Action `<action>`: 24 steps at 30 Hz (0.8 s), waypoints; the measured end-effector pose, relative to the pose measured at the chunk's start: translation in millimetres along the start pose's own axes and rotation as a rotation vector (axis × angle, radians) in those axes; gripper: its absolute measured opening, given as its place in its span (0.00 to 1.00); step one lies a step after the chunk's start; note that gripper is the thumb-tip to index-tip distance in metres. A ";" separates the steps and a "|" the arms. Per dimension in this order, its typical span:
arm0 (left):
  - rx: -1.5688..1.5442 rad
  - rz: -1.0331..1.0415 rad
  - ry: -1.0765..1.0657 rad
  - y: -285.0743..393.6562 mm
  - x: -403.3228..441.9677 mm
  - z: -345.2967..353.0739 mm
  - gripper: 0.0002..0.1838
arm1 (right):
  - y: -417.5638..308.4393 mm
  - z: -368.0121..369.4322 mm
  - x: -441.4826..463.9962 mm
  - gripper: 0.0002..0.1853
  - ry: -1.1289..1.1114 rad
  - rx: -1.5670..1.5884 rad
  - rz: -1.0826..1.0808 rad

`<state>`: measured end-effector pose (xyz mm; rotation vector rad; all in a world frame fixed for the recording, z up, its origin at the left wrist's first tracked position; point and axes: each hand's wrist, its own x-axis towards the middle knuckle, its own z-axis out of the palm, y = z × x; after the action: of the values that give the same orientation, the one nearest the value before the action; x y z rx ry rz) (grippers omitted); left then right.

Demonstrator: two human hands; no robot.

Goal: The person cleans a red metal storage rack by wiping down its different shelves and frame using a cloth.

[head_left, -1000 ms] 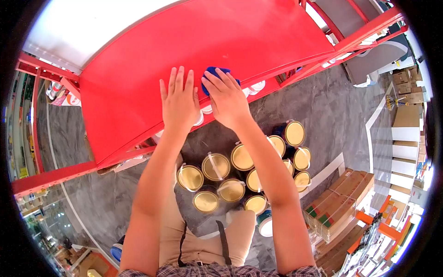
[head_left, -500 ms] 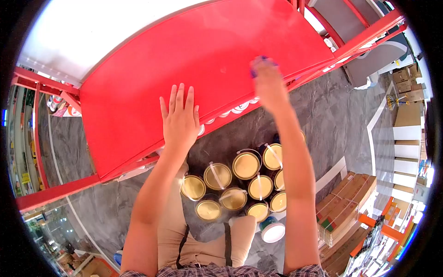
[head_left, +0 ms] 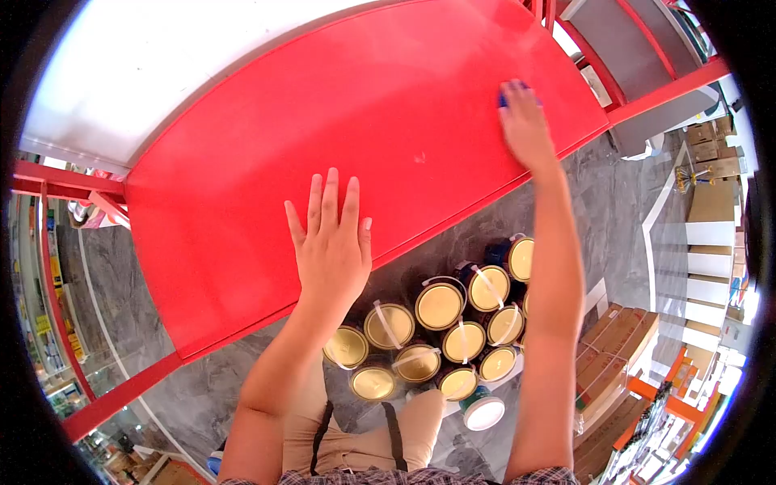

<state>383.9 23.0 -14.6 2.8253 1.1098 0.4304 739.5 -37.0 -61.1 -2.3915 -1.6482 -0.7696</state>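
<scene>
- The left hand [head_left: 333, 255] is lying palm down on the red shelf [head_left: 323, 113], its fingers open and spreading.
- The right hand [head_left: 527, 133], well apart from the left, is covering a blue cloth [head_left: 502, 102] near the shelf's right end; I cannot tell whether its fingers are gripping or only pressing.
- The hand is hiding most of the cloth, leaving blue edges showing.
- Below the shelf, gold-lidded cans [head_left: 440, 305] are standing grouped on the floor, their lids concealing the contents; the right arm is cutting off some.
- A white-lidded bucket [head_left: 484, 413] is sitting beside them, its contents hidden too.
- Strapped cardboard boxes [head_left: 618, 347] are lying farther right, their markings appearing too small to read.
</scene>
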 end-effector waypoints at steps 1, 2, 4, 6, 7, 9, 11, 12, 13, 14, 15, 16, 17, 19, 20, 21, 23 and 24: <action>-0.009 -0.004 0.006 0.9 6.7 -3.0 0.25 | -24.6 -7.9 8.0 0.22 -0.051 0.101 -0.065; 0.004 -0.006 -0.014 1.7 13.8 -10.0 0.25 | -66.5 -20.6 17.3 0.23 -0.103 0.209 -0.132; 0.018 -0.017 -0.039 -0.3 27.9 -15.4 0.25 | -149.4 -46.3 29.7 0.24 -0.095 0.414 -0.306; 0.015 0.040 0.072 -5.3 43.9 -13.9 0.25 | -200.6 -46.8 37.7 0.25 -0.022 0.586 -0.371; 0.020 0.035 0.072 -9.7 48.3 -13.4 0.25 | -198.8 -45.0 43.2 0.25 -0.019 0.591 -0.376; 0.023 0.019 0.022 -23.6 55.2 -13.7 0.25 | -178.6 -32.5 63.0 0.25 -0.048 0.352 -0.354; 0.039 0.010 -0.022 -40.5 54.6 -15.7 0.25 | -111.6 -6.0 77.9 0.16 -0.001 0.414 -0.261; 0.049 0.002 -0.061 -46.6 55.9 -16.1 0.26 | -71.1 10.6 77.0 0.14 0.003 0.321 -0.151; 0.049 0.003 -0.061 -50.5 57.7 -18.8 0.26 | -38.6 9.2 74.5 0.17 -0.119 0.195 -0.005; 0.056 0.010 -0.114 -54.5 59.4 -23.7 0.26 | -3.6 22.4 65.0 0.19 -0.074 0.154 0.073; 0.065 0.011 -0.169 -58.3 59.7 -27.1 0.26 | 3.7 24.3 62.9 0.21 -0.030 0.117 0.147; 0.068 0.004 -0.170 -62.0 60.9 -27.9 0.26 | 1.4 34.1 63.5 0.21 -0.031 0.123 0.141; 0.068 0.006 -0.174 -63.8 62.9 -28.0 0.26 | -0.6 43.3 62.1 0.23 -0.071 0.092 0.111; 0.069 0.010 -0.171 -64.5 68.2 -26.5 0.26 | -31.0 42.2 74.7 0.24 -0.165 0.074 0.028; 0.066 0.013 -0.171 -63.1 70.6 -24.1 0.26 | -65.0 38.4 90.1 0.25 -0.221 0.093 -0.033; 0.064 0.015 -0.179 -62.9 70.3 -22.3 0.26 | -105.2 22.4 104.9 0.25 -0.253 0.154 -0.113; 0.064 0.025 -0.171 -65.1 70.7 -20.1 0.26 | -187.7 -0.2 119.1 0.25 -0.247 0.273 -0.259; 0.063 0.053 -0.153 -65.8 72.7 -19.6 0.26 | -212.3 -2.8 121.6 0.25 -0.201 0.327 -0.318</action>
<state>386.0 120.0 9.7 2.8900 1.0392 0.1813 579.5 146.5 -36.5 -2.0624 -2.0798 -0.2690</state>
